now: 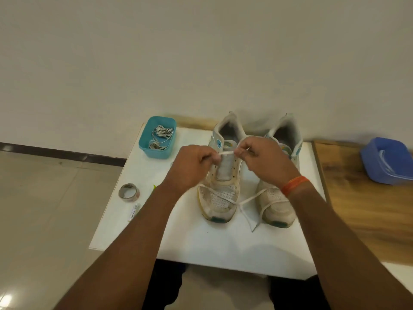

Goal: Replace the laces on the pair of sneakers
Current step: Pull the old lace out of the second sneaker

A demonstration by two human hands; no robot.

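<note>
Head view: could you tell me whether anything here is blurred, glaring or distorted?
In the head view, the left hand and right hand pinching the lace look slightly motion-softened; a glare spot shines on the floor at bottom left; the wide lens bows the table edges.

Two sneakers are set side by side at the centre of the table (201, 242), toes toward 6 o'clock: the left sneaker (220, 198) and the right sneaker (277, 204). A tub (157, 138) holding laces (162, 136) is placed at 10 o'clock. A tape roll (129, 192) lies at 9 o'clock, a tube (133, 212) just before it. A tray (386, 161) sits at 3 o'clock, off the table.
</note>
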